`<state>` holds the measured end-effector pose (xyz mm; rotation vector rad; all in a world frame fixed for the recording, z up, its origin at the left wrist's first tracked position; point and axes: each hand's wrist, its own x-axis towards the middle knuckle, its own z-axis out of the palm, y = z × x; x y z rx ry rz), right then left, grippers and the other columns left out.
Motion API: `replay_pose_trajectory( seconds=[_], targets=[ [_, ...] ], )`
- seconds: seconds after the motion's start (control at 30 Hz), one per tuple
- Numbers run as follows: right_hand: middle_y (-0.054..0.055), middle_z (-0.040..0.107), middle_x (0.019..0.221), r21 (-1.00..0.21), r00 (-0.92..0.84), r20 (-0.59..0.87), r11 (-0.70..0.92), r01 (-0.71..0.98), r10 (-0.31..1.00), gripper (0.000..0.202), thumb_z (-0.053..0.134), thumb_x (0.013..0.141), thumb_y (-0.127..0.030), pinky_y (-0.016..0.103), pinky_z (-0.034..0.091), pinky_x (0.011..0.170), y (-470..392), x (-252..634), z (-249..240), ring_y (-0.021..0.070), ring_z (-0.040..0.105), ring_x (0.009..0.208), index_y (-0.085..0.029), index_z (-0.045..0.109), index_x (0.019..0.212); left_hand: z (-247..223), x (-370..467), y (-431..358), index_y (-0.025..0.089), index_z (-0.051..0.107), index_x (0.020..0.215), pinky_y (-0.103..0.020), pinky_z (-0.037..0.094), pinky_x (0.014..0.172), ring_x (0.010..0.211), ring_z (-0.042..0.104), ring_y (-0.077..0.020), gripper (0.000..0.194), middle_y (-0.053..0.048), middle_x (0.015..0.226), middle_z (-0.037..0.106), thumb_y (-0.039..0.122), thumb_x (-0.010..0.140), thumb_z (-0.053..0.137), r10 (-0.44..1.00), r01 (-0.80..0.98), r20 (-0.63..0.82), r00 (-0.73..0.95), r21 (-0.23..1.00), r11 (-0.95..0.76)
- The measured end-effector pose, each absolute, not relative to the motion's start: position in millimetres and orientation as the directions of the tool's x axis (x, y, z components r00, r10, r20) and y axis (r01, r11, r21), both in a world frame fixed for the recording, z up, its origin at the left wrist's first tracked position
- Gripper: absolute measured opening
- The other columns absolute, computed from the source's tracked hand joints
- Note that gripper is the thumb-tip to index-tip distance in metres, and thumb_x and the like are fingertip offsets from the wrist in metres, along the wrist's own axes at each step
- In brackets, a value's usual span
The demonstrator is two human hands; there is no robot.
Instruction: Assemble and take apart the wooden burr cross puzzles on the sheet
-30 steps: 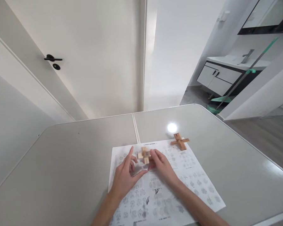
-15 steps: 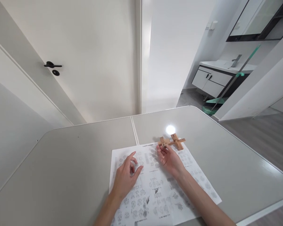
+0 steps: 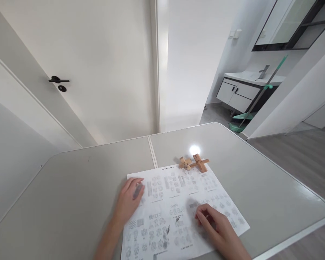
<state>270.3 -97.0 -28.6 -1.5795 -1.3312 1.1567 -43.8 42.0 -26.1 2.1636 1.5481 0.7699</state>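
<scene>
A large white printed sheet (image 3: 162,202) with rows of small grey figures lies on the table. Two wooden cross-shaped pieces, a smaller one (image 3: 185,164) and a larger one (image 3: 199,163), sit side by side at its far edge. My left hand (image 3: 129,196) is over the sheet's left edge, fingers apart and slightly bent, holding nothing. On the right part of the sheet rests my right hand (image 3: 213,222), its fingers curled inward; whether anything is inside them is hidden. Neither hand touches the wooden pieces.
The grey table (image 3: 76,202) has a seam running to its far edge. Behind it stand a white door (image 3: 103,65) and a wall. A sink cabinet (image 3: 238,94) and a green dustpan (image 3: 237,126) are at the back right.
My right hand has left the wooden pieces and come back toward me, its fingers curling. My left hand has moved left to the sheet's edge. The camera view has shifted slightly.
</scene>
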Motion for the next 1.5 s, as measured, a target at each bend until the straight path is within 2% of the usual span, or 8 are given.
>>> replay_pose_trajectory(
  seconds=[0.1, 0.2, 0.33, 0.53, 0.73, 0.97, 1.13, 1.5],
  targets=[
    [0.003, 0.065, 0.074, -0.925, 0.140, -0.098, -0.142, 0.351, 0.985, 0.048, 0.048, 0.100, -0.064, 0.027, 0.043, 0.061, -106.7, 271.3, -33.2, 0.0192, 0.058, 0.067, -0.022, 0.065, 0.084, -35.8, -76.9, 57.0, 0.026, 0.066, 0.119, -0.053, 0.043, 0.112, 0.120, 0.059, -0.0302, 0.034, -0.008, 0.127, 0.067, 0.048, 0.096, 0.054, 0.926, 0.844, 0.336, 0.172, 0.435, -0.314],
    [0.002, 0.064, 0.074, -0.928, 0.173, -0.052, -0.112, 0.355, 0.984, 0.048, 0.047, 0.100, -0.064, 0.027, 0.042, 0.060, -108.9, 267.1, -34.7, 0.0190, 0.057, 0.067, -0.022, 0.065, 0.084, -40.9, -94.3, 64.4, 0.025, 0.063, 0.128, -0.056, 0.039, 0.115, 0.128, 0.056, -0.0329, 0.044, -0.009, 0.135, 0.066, 0.052, 0.095, 0.054, 0.927, 0.891, 0.354, 0.125, 0.371, -0.262],
    [0.002, 0.063, 0.074, -0.930, 0.153, -0.039, -0.092, 0.357, 0.987, 0.043, 0.050, 0.100, -0.060, 0.027, 0.040, 0.059, -107.9, 267.0, -36.3, 0.0192, 0.055, 0.066, -0.022, 0.065, 0.086, -36.5, -92.2, 61.8, 0.026, 0.059, 0.136, -0.056, 0.037, 0.115, 0.135, 0.053, -0.0327, 0.047, -0.009, 0.139, 0.066, 0.052, 0.098, 0.050, 0.944, 0.888, 0.297, 0.146, 0.381, -0.258],
    [0.004, 0.064, 0.078, -0.931, 0.113, -0.063, -0.099, 0.350, 0.992, 0.039, 0.049, 0.102, -0.056, 0.028, 0.041, 0.060, -106.8, 271.3, -38.8, 0.0211, 0.056, 0.069, -0.023, 0.064, 0.089, -28.6, -86.8, 58.0, 0.026, 0.059, 0.136, -0.058, 0.038, 0.116, 0.134, 0.054, -0.0322, 0.046, -0.010, 0.138, 0.067, 0.051, 0.098, 0.051, 0.955, 0.869, 0.255, 0.152, 0.425, -0.252],
    [0.003, 0.063, 0.078, -0.937, 0.111, -0.061, -0.095, 0.337, 0.992, 0.038, 0.049, 0.103, -0.055, 0.028, 0.042, 0.063, -105.6, 271.2, -39.6, 0.0204, 0.055, 0.069, -0.023, 0.064, 0.089, -28.0, -91.0, 58.0, 0.028, 0.059, 0.137, -0.053, 0.041, 0.117, 0.134, 0.055, -0.0296, 0.045, -0.007, 0.141, 0.064, 0.049, 0.099, 0.050, 0.955, 0.845, 0.250, 0.163, 0.464, -0.265],
    [0.003, 0.065, 0.078, -0.941, 0.103, -0.058, -0.089, 0.327, 0.993, 0.037, 0.050, 0.103, -0.054, 0.028, 0.043, 0.064, -105.6, 272.3, -38.5, 0.0209, 0.056, 0.070, -0.022, 0.064, 0.089, -25.2, -90.3, 58.6, 0.031, 0.060, 0.138, -0.053, 0.037, 0.120, 0.141, 0.050, -0.0287, 0.042, -0.004, 0.142, 0.066, 0.046, 0.101, 0.047, 0.937, 0.848, 0.251, 0.242, 0.415, -0.330],
    [0.004, 0.065, 0.079, -0.942, 0.105, -0.060, -0.091, 0.324, 0.993, 0.039, 0.049, 0.103, -0.055, 0.029, 0.043, 0.065, -104.3, 271.7, -33.0, 0.0214, 0.057, 0.071, -0.022, 0.064, 0.089, -26.3, -90.1, 59.4, 0.031, 0.061, 0.140, -0.056, 0.038, 0.119, 0.143, 0.049, -0.0314, 0.045, -0.008, 0.144, 0.064, 0.047, 0.102, 0.045, 0.958, 0.871, 0.195, 0.211, 0.407, -0.274],
    [0.004, 0.065, 0.076, -0.943, 0.123, -0.056, -0.093, 0.319, 0.991, 0.042, 0.051, 0.100, -0.060, 0.029, 0.043, 0.061, -104.5, 272.9, -36.2, 0.0212, 0.057, 0.068, -0.022, 0.066, 0.088, -27.5, -84.4, 61.8, 0.026, 0.061, 0.138, -0.057, 0.036, 0.120, 0.145, 0.048, -0.0323, 0.048, -0.011, 0.142, 0.065, 0.049, 0.100, 0.044, 0.958, 0.884, 0.217, 0.188, 0.389, -0.261]
  ],
)
